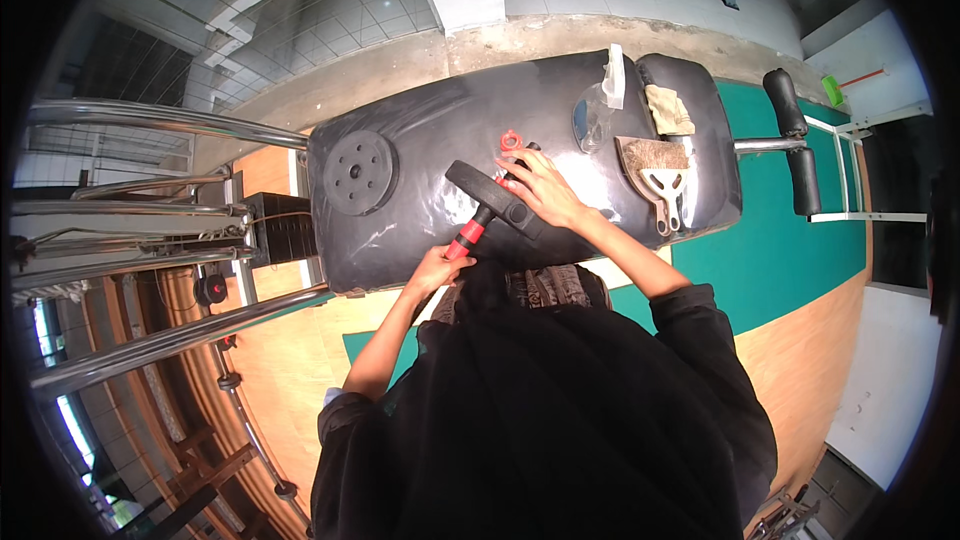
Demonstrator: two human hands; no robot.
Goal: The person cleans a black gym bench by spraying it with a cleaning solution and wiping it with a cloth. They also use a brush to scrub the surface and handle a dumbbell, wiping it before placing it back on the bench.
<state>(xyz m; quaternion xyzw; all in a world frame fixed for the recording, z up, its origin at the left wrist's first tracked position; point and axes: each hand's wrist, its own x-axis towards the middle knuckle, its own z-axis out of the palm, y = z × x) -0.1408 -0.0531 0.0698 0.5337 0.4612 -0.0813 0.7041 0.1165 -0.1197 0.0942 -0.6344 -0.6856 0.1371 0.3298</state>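
A dumbbell bar with red and black sections (466,238) slants over the black padded bench (420,127), with one black weight plate (491,197) on it. My left hand (439,270) grips the near end of the bar. Past the plate, my right hand (546,190) has its fingers on the far part, where a bit of red and the black tip show; the palm hides the rest. Just beyond those fingers, a red ring collar (511,140) lies on the bench. Another black weight plate (360,172) lies flat at the bench's left end.
To the right on the bench are a clear spray bottle (596,109), a folded pale cloth (669,109) and a brush (654,156) with a white handle piece. Chrome rails (172,120) meet the left end. Padded black rollers (804,181) stand off the right end, above green matting (765,262).
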